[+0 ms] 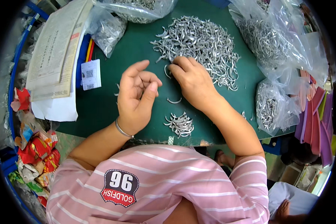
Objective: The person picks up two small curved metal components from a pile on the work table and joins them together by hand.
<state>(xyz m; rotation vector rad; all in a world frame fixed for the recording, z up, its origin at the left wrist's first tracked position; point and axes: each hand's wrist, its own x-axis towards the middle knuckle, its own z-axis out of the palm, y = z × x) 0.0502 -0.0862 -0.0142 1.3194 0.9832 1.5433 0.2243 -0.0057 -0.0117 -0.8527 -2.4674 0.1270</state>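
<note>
A large heap of small, silvery, crescent-shaped metal pieces (201,41) covers the far middle of a green tabletop (104,108). At the heap's near-left edge my right hand (194,80) is closed, its fingertips pinching at a curved metal piece (167,71). Left of it, my left hand (136,99) is raised with the palm turned inward. Its index finger stands apart, the others curl loosely toward the thumb, and nothing shows between them. One loose crescent (174,101) lies between the hands and a small pile of crescents (180,124) near the table's front edge.
Clear plastic bags of metal pieces stand at the far left (108,31), far right (265,37) and near right (268,108). Printed papers (56,48) and a small white label (90,74) lie left. Red wrappers (39,151) fill the lower left; coloured strips (317,119) hang right.
</note>
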